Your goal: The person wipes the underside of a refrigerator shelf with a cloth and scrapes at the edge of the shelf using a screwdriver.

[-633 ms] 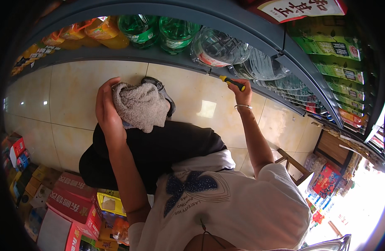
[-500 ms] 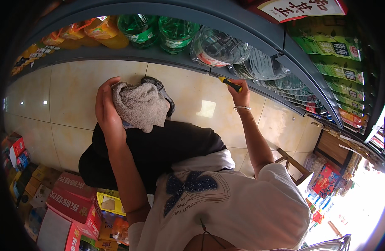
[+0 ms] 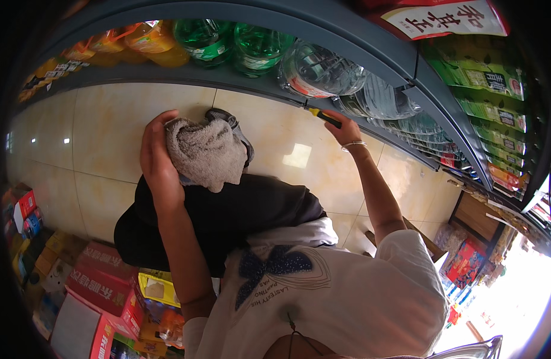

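Note:
A grey terry cloth (image 3: 206, 154) is held by my left hand (image 3: 159, 152), whose fingers curl along its left side above my dark-clad knee. A shoe (image 3: 245, 143) shows behind the cloth. My right hand (image 3: 347, 133) grips a yellow-and-black screwdriver (image 3: 322, 116), its tip pointing at the edge of the lower grey shelf (image 3: 138, 76); whether it touches cannot be made out. Large clear bottles (image 3: 321, 67) lie just above that tool, beside green bottles (image 3: 260, 51) and orange bottles (image 3: 150, 39).
An upper shelf beam (image 3: 347, 45) curves over the bottles, with green packs (image 3: 484, 78) at right. Beige floor tiles (image 3: 108, 131) lie below the shelf. Red cartons (image 3: 102, 281) and a yellow crate (image 3: 156, 290) sit at lower left; a wooden cabinet (image 3: 472, 212) stands at right.
The view has shifted slightly. My right hand and the screwdriver handle have turned a little, still close to the shelf edge. My left hand still holds the cloth.

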Motion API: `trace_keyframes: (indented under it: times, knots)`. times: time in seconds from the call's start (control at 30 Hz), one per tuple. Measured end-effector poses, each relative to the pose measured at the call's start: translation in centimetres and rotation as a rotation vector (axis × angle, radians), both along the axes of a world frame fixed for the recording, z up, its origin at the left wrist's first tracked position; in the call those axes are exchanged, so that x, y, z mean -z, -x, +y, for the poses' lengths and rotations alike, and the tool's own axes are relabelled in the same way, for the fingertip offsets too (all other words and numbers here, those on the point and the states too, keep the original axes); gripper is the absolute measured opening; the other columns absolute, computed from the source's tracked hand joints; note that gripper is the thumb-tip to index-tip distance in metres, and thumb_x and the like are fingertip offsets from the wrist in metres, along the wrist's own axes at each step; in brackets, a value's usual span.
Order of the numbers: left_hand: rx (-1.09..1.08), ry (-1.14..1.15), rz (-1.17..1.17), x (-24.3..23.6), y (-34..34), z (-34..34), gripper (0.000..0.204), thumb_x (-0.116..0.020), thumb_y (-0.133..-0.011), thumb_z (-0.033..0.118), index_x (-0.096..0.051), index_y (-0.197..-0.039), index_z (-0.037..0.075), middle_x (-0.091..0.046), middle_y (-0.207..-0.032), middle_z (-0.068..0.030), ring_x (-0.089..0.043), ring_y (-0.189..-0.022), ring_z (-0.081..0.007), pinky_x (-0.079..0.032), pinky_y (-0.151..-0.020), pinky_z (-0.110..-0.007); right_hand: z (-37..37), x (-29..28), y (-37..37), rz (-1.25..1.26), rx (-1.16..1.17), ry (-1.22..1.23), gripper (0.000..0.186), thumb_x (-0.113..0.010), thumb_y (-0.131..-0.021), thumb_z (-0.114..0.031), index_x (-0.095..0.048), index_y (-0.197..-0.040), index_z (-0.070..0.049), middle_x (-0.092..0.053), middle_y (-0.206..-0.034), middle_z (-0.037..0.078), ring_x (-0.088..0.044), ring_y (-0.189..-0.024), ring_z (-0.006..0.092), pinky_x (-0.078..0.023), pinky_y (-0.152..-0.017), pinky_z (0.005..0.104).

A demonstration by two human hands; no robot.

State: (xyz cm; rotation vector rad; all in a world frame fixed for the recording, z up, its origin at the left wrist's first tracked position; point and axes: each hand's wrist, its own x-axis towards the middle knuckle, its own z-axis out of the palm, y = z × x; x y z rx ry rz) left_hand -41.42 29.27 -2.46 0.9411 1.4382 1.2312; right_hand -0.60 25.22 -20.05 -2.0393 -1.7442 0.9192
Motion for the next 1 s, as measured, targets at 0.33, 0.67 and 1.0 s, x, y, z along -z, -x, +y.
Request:
trace_keyframes:
  times: [0.33, 0.67, 1.0]
  knots:
    - [-0.041, 0.048, -0.014, 0.6, -0.9, 0.4, 0.038, -0.036, -0.104, 0.026, -0.062, -0.113, 0.000, -0.059, -0.105, -0.0059, -0.055, -0.097, -0.0142, -0.043, -0.090, -0.028, 7.9, 5.7, 18.4, 0.203, -0.003, -0.269, 0.038, -0.066, -0.080, -0.024, -0.064, -0.117, -0.023, -0.068, -0.093, 0.016, -0.065, -0.082, 0.0356, -0.052, -0.072, 0.0443]
    - [-0.161, -0.024, -0.187, -3.6, 10.9, 0.4, 0.034, -0.044, -0.098, 0.023, -0.058, -0.119, 0.001, -0.059, -0.104, -0.0062, -0.057, -0.095, -0.0157, -0.046, -0.087, -0.029, 4.4, -1.7, 24.4, 0.367, -0.286, -0.353, 0.040, -0.068, -0.082, -0.022, -0.060, -0.121, -0.020, -0.068, -0.102, 0.011, -0.066, -0.085, 0.0302, -0.054, -0.070, 0.0379]
    - [-0.342, -0.047, -0.117, -1.7, 24.5, 8.3, 0.037, -0.042, -0.100, 0.026, -0.062, -0.114, -0.002, -0.063, -0.105, -0.0084, -0.058, -0.098, -0.0167, -0.044, -0.091, -0.029, -6.1, 14.0, 7.7, 0.122, -0.045, 0.647, 0.032, -0.061, -0.089, -0.029, -0.062, -0.100, 0.001, -0.068, -0.079, 0.009, -0.067, -0.073, 0.0230, -0.053, -0.064, 0.0349]
